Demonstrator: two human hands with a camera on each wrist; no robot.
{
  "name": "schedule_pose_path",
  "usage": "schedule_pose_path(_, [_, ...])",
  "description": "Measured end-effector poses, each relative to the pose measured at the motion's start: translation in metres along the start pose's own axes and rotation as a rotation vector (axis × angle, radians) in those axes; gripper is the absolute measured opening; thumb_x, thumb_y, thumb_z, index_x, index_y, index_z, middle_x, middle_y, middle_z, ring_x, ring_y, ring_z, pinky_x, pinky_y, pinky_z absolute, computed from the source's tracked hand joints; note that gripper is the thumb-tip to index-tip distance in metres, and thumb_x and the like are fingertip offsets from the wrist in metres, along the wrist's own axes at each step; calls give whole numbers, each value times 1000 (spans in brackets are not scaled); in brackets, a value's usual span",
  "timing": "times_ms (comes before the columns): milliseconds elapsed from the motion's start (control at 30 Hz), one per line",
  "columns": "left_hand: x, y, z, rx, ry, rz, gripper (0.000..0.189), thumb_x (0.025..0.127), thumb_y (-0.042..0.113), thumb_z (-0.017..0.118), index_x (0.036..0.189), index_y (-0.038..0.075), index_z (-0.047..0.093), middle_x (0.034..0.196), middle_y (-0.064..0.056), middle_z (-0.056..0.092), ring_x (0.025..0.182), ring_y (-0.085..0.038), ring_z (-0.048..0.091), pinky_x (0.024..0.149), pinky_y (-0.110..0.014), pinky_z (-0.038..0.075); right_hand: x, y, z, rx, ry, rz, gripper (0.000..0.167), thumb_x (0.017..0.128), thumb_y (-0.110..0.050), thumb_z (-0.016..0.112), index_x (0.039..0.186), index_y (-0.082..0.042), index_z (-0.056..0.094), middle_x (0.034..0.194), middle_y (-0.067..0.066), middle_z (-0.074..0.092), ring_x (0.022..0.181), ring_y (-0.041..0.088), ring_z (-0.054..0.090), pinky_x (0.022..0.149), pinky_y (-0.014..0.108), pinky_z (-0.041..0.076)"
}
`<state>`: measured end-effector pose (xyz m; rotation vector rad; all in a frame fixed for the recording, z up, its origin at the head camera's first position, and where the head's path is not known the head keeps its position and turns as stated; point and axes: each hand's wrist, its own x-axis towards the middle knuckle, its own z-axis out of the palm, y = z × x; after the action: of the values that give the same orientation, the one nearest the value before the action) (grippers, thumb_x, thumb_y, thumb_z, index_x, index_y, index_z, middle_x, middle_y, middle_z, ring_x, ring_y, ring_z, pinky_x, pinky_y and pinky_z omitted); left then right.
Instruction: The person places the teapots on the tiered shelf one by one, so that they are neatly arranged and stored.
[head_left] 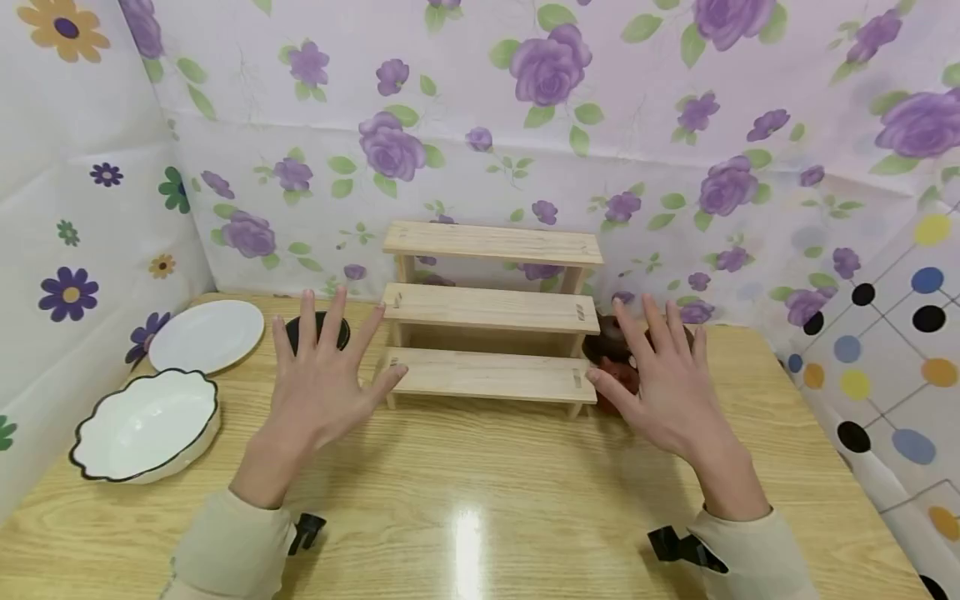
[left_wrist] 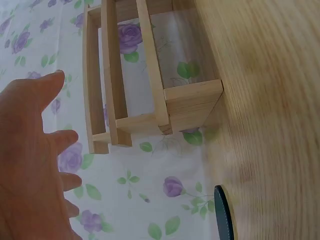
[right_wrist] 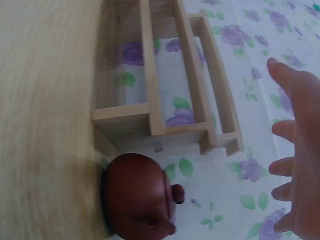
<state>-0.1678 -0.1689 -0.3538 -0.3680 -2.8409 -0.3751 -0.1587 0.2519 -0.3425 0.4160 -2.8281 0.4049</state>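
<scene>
Both hands hover over the table with fingers spread and nothing held. My left hand (head_left: 322, 379) is by the left end of a three-tier wooden shelf (head_left: 491, 308), covering part of a small black round item (head_left: 343, 332). Near the shelf's right end is my right hand (head_left: 667, 387), partly hiding a reddish-brown teapot (head_left: 618, 375). The right wrist view shows that teapot (right_wrist: 137, 197) on the table beside the shelf (right_wrist: 152, 90), below the spread right hand (right_wrist: 305, 150). In the left wrist view, the left hand (left_wrist: 30, 160) stays apart from the shelf (left_wrist: 150, 75).
At the left of the wood-grain table (head_left: 465, 483) stand a white scalloped bowl (head_left: 150, 425) with a dark rim and a white plate (head_left: 208, 336). Behind the right fingers, another dark brown item (head_left: 603, 337) is mostly hidden. Flowered cloth (head_left: 480, 108) walls the back.
</scene>
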Motion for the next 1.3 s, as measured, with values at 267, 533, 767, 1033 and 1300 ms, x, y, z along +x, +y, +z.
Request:
schedule_pose_path(267, [23,-4,-9,-324,-22,-1,89,105,60,55,173,26,10,178,-20,1,161,-53,0,119,-82,8,-14,19,-7,221,320,84,70,100,-37,74,160,-12,48,159,23,50,139,47,53,111,61,45])
schedule_pose_path(533, [79,-18,-15,-772,-34,-92,90,106,51,60,172,32,1,179,-9,6,161,-44,18,120,-75,25,-34,44,11,316,186,309,40,98,-35,78,126,-6,79,111,17,80,98,37,76,71,20,52])
schedule_pose_path(767, [109,-16,-4,-949,-64,-156,87,106,50,60,172,34,6,175,-15,22,152,-43,39,115,-63,40,-47,52,22,318,37,375,43,96,-37,79,122,-3,80,118,22,78,112,44,71,87,50,57])
schedule_pose_path(1033, [120,-11,9,-975,-20,-212,80,105,52,61,171,35,19,166,-18,38,144,-41,48,111,-56,45,-48,50,32,322,-27,428,37,95,-34,81,115,-3,82,103,17,81,87,27,74,70,33,54])
schedule_pose_path(1300, [126,-13,9,-924,18,-262,72,106,53,58,169,33,29,155,-15,53,107,-21,64,61,-25,41,-44,47,35,390,-45,439,32,96,-25,80,115,1,81,83,8,80,68,14,73,58,28,53])
